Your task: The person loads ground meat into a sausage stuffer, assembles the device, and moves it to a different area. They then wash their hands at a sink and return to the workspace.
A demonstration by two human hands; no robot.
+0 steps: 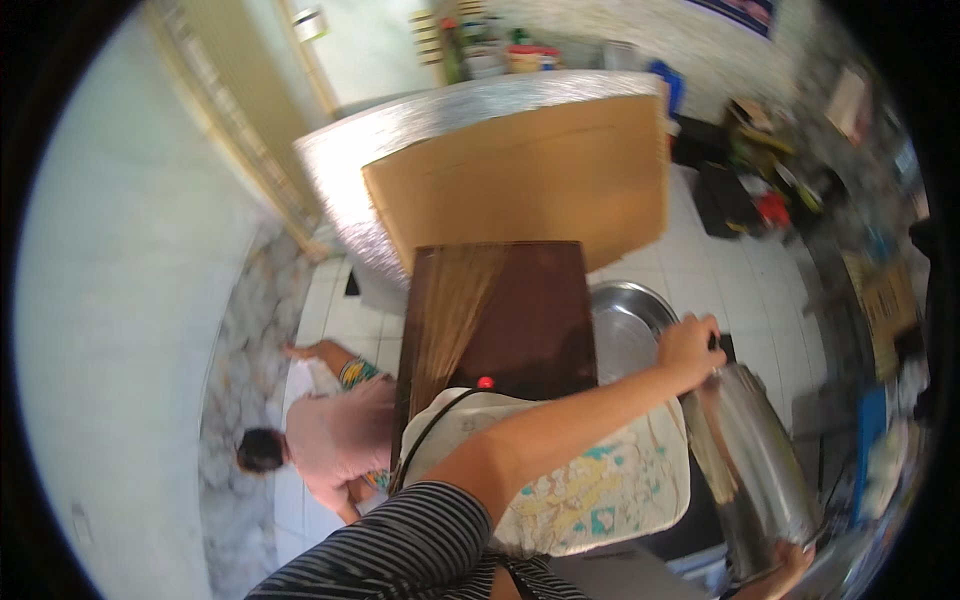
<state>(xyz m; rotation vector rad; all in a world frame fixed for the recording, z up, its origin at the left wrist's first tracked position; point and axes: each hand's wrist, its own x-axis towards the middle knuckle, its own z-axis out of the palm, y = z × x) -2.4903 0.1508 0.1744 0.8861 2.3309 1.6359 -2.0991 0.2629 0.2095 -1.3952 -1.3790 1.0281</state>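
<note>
My left hand [688, 350] grips a black handle at the upper end of a tall steel pot [750, 450], which is tipped on its side at the right. My right hand [785, 565] holds the pot's lower end. Just beyond my left hand sits a round steel basin [630, 330]. My left forearm crosses a pale patterned padded piece [590, 500] with a black cord along its left side. Beyond it is a dark brown board [520, 300] with a small red light [485, 383].
A cardboard sheet [520, 170] stands against a foil-covered panel [340, 180] ahead. A person [335, 435] in pink is low on the tiled floor at the left, beside a wall [110, 330]. Bags and assorted items [730, 200] lie at the back right.
</note>
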